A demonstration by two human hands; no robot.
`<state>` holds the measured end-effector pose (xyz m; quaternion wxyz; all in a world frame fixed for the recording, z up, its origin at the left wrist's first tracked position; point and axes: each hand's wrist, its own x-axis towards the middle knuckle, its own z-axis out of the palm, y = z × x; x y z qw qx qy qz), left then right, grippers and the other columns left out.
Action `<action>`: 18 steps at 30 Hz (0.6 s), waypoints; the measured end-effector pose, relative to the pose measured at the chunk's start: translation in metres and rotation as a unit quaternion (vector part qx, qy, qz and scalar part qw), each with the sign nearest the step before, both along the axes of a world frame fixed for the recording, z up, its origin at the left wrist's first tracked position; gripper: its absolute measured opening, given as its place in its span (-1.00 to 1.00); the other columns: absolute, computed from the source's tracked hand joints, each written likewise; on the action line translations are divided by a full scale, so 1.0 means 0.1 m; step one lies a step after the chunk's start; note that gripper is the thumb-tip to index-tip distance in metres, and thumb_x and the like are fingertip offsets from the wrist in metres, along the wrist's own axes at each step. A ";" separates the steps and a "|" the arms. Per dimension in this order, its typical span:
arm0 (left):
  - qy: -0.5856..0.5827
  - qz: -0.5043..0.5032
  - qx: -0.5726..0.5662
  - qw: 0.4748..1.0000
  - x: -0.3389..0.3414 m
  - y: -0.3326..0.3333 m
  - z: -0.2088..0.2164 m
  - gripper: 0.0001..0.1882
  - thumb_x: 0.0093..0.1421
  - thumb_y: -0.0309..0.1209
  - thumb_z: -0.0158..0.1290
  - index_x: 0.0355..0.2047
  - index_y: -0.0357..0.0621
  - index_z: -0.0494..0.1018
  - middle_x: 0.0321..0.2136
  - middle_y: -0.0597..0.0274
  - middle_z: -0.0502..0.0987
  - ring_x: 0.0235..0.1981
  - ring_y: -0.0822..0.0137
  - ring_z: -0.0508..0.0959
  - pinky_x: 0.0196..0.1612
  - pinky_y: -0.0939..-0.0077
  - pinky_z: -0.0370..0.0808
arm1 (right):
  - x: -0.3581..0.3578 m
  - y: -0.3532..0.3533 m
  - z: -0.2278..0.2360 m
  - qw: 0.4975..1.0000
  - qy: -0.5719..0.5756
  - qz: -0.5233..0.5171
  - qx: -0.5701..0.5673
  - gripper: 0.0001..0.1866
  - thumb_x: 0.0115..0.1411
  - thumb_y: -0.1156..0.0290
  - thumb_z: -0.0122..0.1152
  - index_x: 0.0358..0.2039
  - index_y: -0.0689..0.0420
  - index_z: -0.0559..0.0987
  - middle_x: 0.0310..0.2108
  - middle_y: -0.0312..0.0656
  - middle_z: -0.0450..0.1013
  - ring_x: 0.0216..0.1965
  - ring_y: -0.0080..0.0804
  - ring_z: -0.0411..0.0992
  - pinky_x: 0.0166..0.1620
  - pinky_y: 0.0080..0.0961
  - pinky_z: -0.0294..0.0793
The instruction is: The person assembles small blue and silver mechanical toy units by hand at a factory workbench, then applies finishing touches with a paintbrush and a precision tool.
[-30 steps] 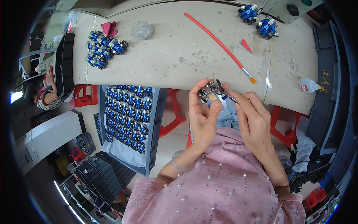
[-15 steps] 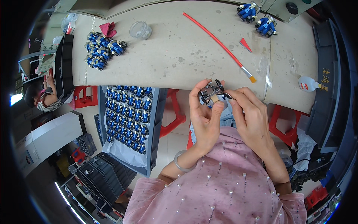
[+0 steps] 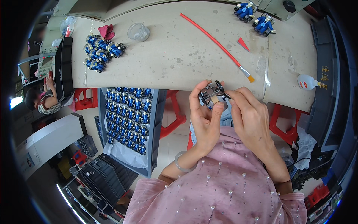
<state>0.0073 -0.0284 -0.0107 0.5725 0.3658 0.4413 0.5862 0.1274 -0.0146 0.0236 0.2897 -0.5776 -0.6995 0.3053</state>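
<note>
A small toy vehicle [image 3: 211, 92] with black wheels and a grey underside is turned bottom up at the table's front edge. My left hand [image 3: 205, 125] is closed around it, with the thumb on a beige part and the fingers behind. From the other side my right hand [image 3: 252, 116] pinches at a black wheel on the vehicle's right side. Its fingertips partly cover that spot, so any smaller piece between them cannot be made out.
A red-handled brush [image 3: 220, 44], a red scrap [image 3: 244, 44] and a clear cup [image 3: 138, 32] lie on the table [image 3: 167, 71]. Blue toy vehicles [image 3: 100, 54] cluster at left, two more [image 3: 264, 25] at far right. A grey crate [image 3: 158, 123] of them stands left; a white bottle [image 3: 306, 82] right.
The whole view has shifted slightly. Both hands keep nearly the same hold on the toy vehicle, with only a tiny movement of the right fingers at the wheel.
</note>
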 end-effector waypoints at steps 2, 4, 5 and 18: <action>-0.004 0.001 0.000 1.000 0.01 0.00 0.00 -0.45 0.23 -0.60 -0.04 0.18 -0.22 0.01 0.05 -0.11 0.34 0.01 0.34 0.40 0.06 0.51 0.35 | -0.01 0.00 0.00 1.000 -0.002 -0.005 0.000 -0.76 0.00 0.63 0.08 -0.25 0.29 0.49 -0.37 -0.13 0.38 -0.57 -0.13 0.43 -0.52 -0.31 0.38; 0.008 0.003 0.008 1.000 0.01 0.01 -0.01 -0.45 0.23 -0.61 -0.04 0.18 -0.23 0.01 0.05 -0.11 0.34 0.01 0.34 0.41 0.04 0.52 0.36 | -0.02 0.00 0.00 1.000 -0.006 -0.010 0.001 -0.76 0.00 0.63 0.08 -0.25 0.29 0.49 -0.37 -0.12 0.38 -0.58 -0.13 0.43 -0.52 -0.31 0.38; 0.008 0.003 0.008 1.000 0.01 0.01 0.00 -0.45 0.23 -0.61 -0.04 0.18 -0.23 0.01 0.05 -0.11 0.34 0.01 0.34 0.41 0.04 0.52 0.36 | -0.02 0.00 0.01 1.000 -0.008 -0.008 0.002 -0.75 0.00 0.63 0.08 -0.25 0.29 0.49 -0.37 -0.12 0.38 -0.58 -0.13 0.43 -0.53 -0.31 0.39; 0.004 0.010 0.005 1.000 0.00 0.01 0.03 -0.46 0.23 -0.61 -0.04 0.18 -0.23 0.02 0.06 -0.11 0.35 -0.01 0.37 0.41 -0.02 0.57 0.38 | -0.01 -0.01 0.03 1.000 -0.018 0.007 0.011 -0.72 -0.02 0.63 0.10 -0.22 0.29 0.49 -0.35 -0.13 0.38 -0.58 -0.14 0.44 -0.54 -0.33 0.40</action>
